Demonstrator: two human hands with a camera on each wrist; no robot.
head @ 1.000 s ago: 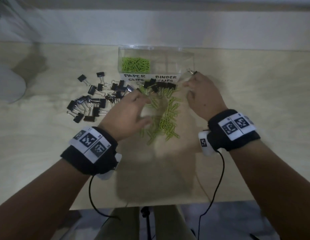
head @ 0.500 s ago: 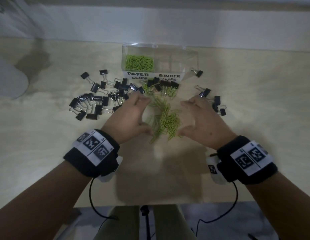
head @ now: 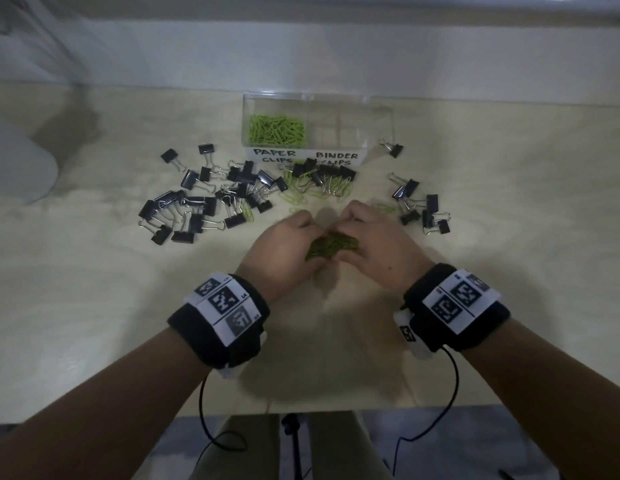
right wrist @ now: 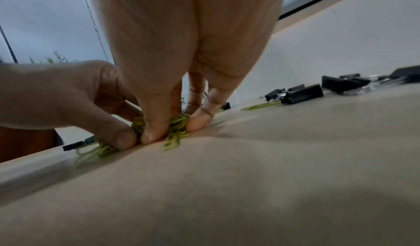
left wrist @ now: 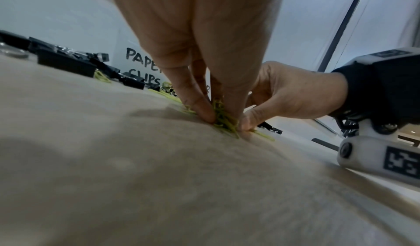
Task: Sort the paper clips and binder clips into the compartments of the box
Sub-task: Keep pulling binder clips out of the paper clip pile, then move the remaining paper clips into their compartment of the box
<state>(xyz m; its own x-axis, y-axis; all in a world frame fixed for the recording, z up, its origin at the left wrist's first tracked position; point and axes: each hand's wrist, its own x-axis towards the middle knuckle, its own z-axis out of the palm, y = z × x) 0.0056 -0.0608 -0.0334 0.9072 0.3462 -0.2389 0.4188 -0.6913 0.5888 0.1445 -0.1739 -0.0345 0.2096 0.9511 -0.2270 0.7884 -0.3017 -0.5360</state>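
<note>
Left hand (head: 284, 252) and right hand (head: 374, 249) — fingers curled — pinch one heap of green wire paper clips (head: 331, 244) between them; it rests on the pale wooden table (head: 94, 306).

1 box (head: 370, 133), 2 compartments

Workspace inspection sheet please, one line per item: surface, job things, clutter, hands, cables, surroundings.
Surface: pale wooden table, dimly lit.
Job's things: clear box, green clips in the PAPER CLIPS side, BINDER CLIPS side looks empty; black binder clips scattered left, right and before the box; loose green paper clips bunched between the hands.
Clutter: nothing seen.
Hands: left hand and right hand both pinch the bunch.
Cables: black wrist cables hang off the table edge.
Surroundings: white wall behind; window blind in the wrist views.
</note>
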